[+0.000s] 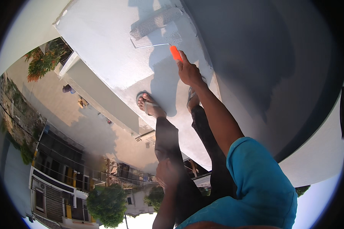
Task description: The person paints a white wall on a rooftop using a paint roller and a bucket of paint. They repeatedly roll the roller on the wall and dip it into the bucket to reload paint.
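My right hand point(189, 70) is closed around the orange handle of a paint roller point(156, 23). The roller's thin metal frame bends to the left, and its long grey-white sleeve rests on the pale ledge point(99, 42) ahead of my feet. A brighter white coat covers the far part of the ledge, ending in a ragged edge near my left foot. My left hand point(167, 172) rests against my left leg in dark trousers; haze blurs its fingers. Both feet, in flip-flop sandals point(151, 104), stand on the duller, greyish part of the ledge.
A tall grey wall point(263, 68) rises along the ledge's right side. On the left the ledge drops off to a paved yard point(84, 122) far below. Down there are a leafy bush point(46, 63), a round tree point(106, 201), a house point(59, 183) and overhead wires.
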Tool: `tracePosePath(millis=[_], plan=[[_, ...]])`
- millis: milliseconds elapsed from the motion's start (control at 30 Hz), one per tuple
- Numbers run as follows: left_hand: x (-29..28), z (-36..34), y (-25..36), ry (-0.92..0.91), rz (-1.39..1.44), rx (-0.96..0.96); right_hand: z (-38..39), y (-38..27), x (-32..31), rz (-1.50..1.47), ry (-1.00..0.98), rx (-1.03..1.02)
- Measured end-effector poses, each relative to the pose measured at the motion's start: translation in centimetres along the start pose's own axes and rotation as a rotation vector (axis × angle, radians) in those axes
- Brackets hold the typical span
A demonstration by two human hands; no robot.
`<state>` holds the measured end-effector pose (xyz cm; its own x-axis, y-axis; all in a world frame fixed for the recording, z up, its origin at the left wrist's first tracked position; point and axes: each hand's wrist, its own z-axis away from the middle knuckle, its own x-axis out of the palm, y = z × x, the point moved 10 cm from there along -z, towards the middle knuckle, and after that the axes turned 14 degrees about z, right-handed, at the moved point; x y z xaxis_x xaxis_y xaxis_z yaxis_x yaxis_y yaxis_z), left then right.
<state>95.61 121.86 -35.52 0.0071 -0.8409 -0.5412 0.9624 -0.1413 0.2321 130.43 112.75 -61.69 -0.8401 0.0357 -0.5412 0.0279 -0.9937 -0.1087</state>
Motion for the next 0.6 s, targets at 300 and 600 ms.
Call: tracePosePath(millis=[300, 600], plan=[[0.8, 0.4, -0.2, -0.039, -0.043, -0.055, 10.4, 10.4, 7.5, 0.016, -0.037, 0.076], [0.5, 0.3, -0.7, -0.040, -0.022, -0.068, 3.5, 3.8, 2.9, -0.063, -0.051, 0.005]])
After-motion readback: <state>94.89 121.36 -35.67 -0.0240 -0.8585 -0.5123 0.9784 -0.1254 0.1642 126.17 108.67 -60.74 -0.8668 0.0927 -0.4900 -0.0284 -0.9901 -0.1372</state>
